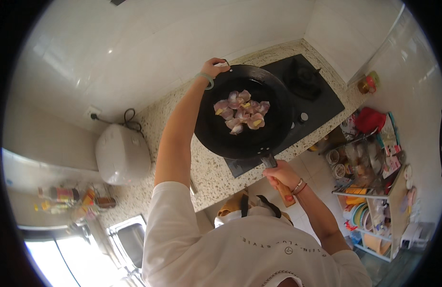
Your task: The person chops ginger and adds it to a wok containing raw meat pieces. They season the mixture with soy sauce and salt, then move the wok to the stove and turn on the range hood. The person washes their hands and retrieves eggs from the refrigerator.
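Note:
A large black wok rests over the left side of the black stovetop. Pinkish raw meat pieces lie bunched in its middle, with a few yellow slices among them that look like ginger. At the wok's far left rim, my left hand is closed around the small side handle, which the fingers partly hide. My right hand wraps round the long wooden handle on the near side. The wok hides the burner beneath it.
The stovetop has a second burner at right and a knob near its front edge. On the speckled counter, a white appliance stands left. A sink is lower left; a loaded shelf rack stands right.

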### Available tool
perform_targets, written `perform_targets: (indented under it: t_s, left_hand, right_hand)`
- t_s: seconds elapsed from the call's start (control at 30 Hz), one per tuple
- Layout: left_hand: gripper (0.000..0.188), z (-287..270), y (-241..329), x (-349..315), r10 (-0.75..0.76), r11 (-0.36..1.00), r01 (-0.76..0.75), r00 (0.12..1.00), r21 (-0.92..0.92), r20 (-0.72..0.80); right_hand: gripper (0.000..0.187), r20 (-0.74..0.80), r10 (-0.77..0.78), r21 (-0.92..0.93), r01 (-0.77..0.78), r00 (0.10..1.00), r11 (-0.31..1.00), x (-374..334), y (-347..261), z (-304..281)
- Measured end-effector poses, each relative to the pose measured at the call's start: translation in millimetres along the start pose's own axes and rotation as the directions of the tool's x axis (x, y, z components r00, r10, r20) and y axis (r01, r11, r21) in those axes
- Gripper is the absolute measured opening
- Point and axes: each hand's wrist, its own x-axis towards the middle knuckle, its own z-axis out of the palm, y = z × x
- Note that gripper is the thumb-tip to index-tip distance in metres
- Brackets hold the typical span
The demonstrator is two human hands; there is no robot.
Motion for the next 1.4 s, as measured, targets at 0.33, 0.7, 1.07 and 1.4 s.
perform_targets:
  t_s: [0.33,0.7,1.07,1.4]
  left_hand:
    - [0.038,-5.3,-18.2,55.7,0.022,1.0,-0.022,1.0,-0.019,0.001]
    - [0.032,5.5,-41.6,64.1,0.018,0.998,-0.019,1.0,0.062,0.016]
    - [0.047,28.7,28.3,-66.1,0.514,0.754,-0.605,0.786,0.257,0.343]
    - [0.013,96.2,50.6,-306.8,0.056,0.986,-0.046,0.997,-0.161,0.06]
  right_hand:
    - [0.022,-0.015,-0.037,0.065,0.038,0.999,0.997,55.9,-11.9,3.7]
    - [0.023,-0.014,0.014,0.106,-0.012,1.0,0.994,72.6,-9.5,3.6]
    - [0.022,-0.025,0.028,0.129,-0.025,0.999,0.991,75.1,-7.7,4.6]
    - [0.022,-0.038,-0.074,0.097,0.077,0.997,0.992,80.9,-3.7,7.4]
